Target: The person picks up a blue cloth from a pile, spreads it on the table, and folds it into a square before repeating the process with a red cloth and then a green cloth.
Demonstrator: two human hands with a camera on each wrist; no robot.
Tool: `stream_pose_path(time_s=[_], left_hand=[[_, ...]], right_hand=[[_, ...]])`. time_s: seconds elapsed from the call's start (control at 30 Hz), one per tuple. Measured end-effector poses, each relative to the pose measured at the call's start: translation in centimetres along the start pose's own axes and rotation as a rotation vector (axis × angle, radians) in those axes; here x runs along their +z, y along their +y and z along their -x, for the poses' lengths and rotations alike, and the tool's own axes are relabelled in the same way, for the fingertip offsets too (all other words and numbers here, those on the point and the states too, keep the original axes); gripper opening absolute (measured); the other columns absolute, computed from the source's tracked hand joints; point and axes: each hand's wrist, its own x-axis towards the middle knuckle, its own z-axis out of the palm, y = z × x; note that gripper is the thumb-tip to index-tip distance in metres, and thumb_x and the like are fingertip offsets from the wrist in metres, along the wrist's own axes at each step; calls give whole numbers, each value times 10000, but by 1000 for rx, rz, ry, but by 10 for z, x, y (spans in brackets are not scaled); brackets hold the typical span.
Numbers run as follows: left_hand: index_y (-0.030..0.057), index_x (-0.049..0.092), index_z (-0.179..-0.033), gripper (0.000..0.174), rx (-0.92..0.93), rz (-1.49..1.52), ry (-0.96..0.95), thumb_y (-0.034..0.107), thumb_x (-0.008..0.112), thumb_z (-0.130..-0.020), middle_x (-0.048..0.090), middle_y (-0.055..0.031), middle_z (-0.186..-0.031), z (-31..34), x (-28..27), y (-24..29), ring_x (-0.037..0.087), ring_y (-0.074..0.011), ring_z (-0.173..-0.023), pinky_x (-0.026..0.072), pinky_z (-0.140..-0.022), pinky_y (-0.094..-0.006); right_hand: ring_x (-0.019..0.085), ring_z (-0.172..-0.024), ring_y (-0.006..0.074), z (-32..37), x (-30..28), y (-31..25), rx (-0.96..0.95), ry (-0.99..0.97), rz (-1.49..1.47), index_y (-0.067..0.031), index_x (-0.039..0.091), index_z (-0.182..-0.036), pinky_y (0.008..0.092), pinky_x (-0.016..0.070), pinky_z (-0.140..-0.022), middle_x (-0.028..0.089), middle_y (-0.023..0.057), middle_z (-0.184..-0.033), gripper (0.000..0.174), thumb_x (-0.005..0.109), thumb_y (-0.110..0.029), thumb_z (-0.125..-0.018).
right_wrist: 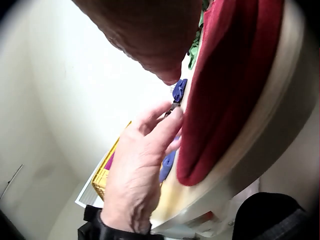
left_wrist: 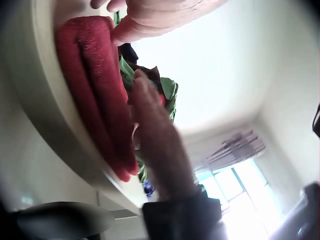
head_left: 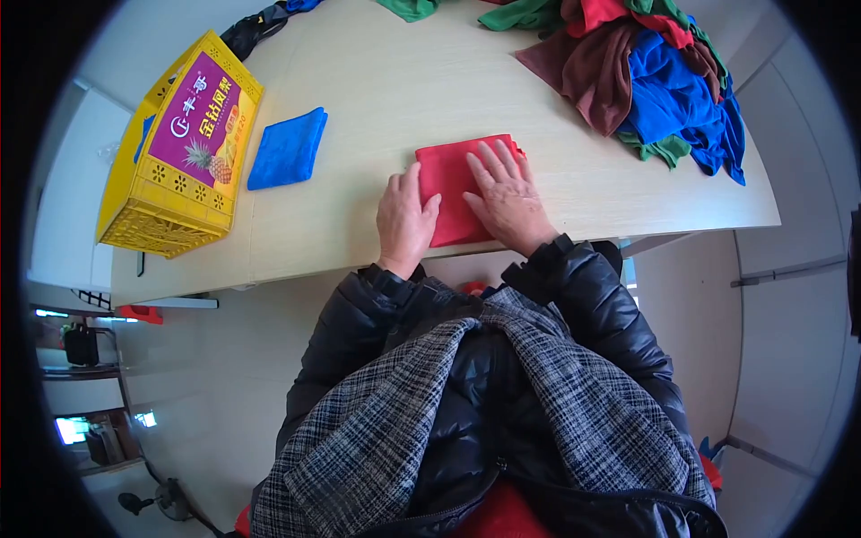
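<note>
A red cloth, folded into a thick rectangle, lies near the table's front edge. My right hand lies across its right part with the fingers stretched and spread toward the far edge. Along the cloth's left edge rests my left hand, its fingers extended and thumb over the red fabric. Seen side-on in the left wrist view, the red cloth shows rounded folded layers. The right wrist view has the left hand beside the cloth's end, fingers loosely bent and pinching nothing.
A folded blue cloth lies left of the red one. Beyond it stands a yellow crate with a purple pineapple label. A heap of loose brown, blue, red and green cloths covers the back right. The table has a curved right end.
</note>
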Motion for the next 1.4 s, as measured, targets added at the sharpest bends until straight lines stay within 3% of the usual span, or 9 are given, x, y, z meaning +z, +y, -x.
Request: stream_pose_path(time_s=[0.07, 0.1, 0.2, 0.33, 0.6, 0.67, 0.83, 1.03, 1.4], left_hand=[[0, 468, -1424, 562, 402, -251, 212, 155, 660, -920, 557, -190, -1354, 4, 14, -10, 541, -337, -1257, 443, -1026, -449], [0, 468, -1424, 562, 409, -251, 206, 155, 660, -920, 557, -190, -1354, 5, 21, -15, 541, -337, -1257, 443, -1026, -449], [-2, 412, -1482, 569, 486, -368, 100, 191, 578, -972, 381, -190, -1550, 5, 41, -30, 384, -338, -1427, 341, -1141, -485], [4, 375, -1513, 592, 483, -340, 12, 253, 536, -1001, 339, -177, -1588, 9, 30, -28, 303, -330, -1484, 286, -1184, -503], [12, 392, -1508, 593, 419, -371, -4, 303, 531, -1011, 343, -171, -1594, 14, 26, -21, 318, -325, -1476, 259, -1193, -526], [11, 414, -1500, 598, 348, -498, -54, 337, 527, -1012, 354, -168, -1595, 13, 23, -9, 324, -324, -1474, 241, -1198, -538], [-7, 445, -1475, 599, 439, -517, 160, 366, 523, -1012, 397, -178, -1569, -10, 29, 1, 326, -340, -1475, 221, -1212, -538], [24, 415, -1502, 627, 388, -338, 9, 401, 516, -1012, 375, -177, -1584, -23, 37, -13, 298, -343, -1493, 215, -1217, -537], [63, 347, -1549, 669, 356, -382, -74, 423, 516, -1010, 302, -149, -1629, -17, 30, -8, 237, -313, -1525, 221, -1215, -526]], right_hand=[[284, -1500, 344, 2, 4, -14, -5, 26, -20, -60, 431, -1505, 484, 215, -1226, 378, 158, -1586, 609, 524, -399, -1008], [286, -1500, 343, 2, 11, -19, -15, 6, -30, -62, 434, -1504, 484, 213, -1227, 381, 154, -1585, 603, 519, -397, -1010], [288, -1499, 342, 2, 25, -17, -25, -23, -45, -66, 440, -1501, 484, 210, -1228, 388, 148, -1582, 591, 508, -392, -1014], [298, -1494, 338, 16, 30, 4, -31, 5, -27, -74, 449, -1498, 504, 226, -1219, 397, 136, -1578, 570, 484, -387, -1023], [305, -1489, 334, 26, 10, 36, 74, -10, 35, -84, 406, -1525, 536, 260, -1196, 361, 121, -1600, 586, 479, -379, -1024], [292, -1492, 346, 24, -1, 33, 129, -81, 199, -74, 381, -1534, 534, 263, -1195, 344, 126, -1608, 601, 492, -360, -1017], [278, -1499, 354, -8, 7, 19, -10, 5, 39, -65, 379, -1536, 525, 222, -1213, 350, 137, -1604, 606, 501, -334, -1007], [300, -1489, 348, -19, 27, 22, -12, -32, 51, -64, 412, -1519, 519, 206, -1219, 371, 140, -1594, 595, 488, -370, -1015], [298, -1491, 350, 5, 16, 40, 172, -29, -31, -56, 405, -1521, 528, 248, -1205, 372, 141, -1594, 613, 494, -393, -1016]])
